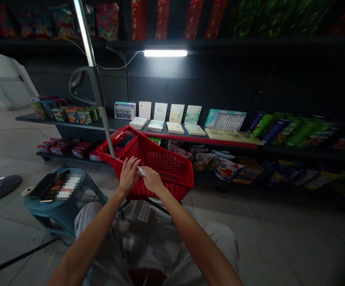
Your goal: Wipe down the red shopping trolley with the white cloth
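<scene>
A red plastic shopping cart [172, 163] stands in front of me, its basket empty and its perforated walls visible. My left hand [128, 174] lies over the near rim, fingers stretched out toward the basket. Just right of it, my right hand [153, 179] is closed on a white cloth or tissue [141, 171] at the same rim. Most of the white piece is hidden by the fingers, so its exact kind is unclear. The left thumb is close to it; whether they touch I cannot tell.
A metal pole [86, 35] with a grey handle rises by the cart's left end. A blue-green stool [50, 208] bearing a phone and other items stands at left. Behind, a shelf [172, 139] carries notebooks, marker sets and snack bags. A cable [20, 256] crosses the floor.
</scene>
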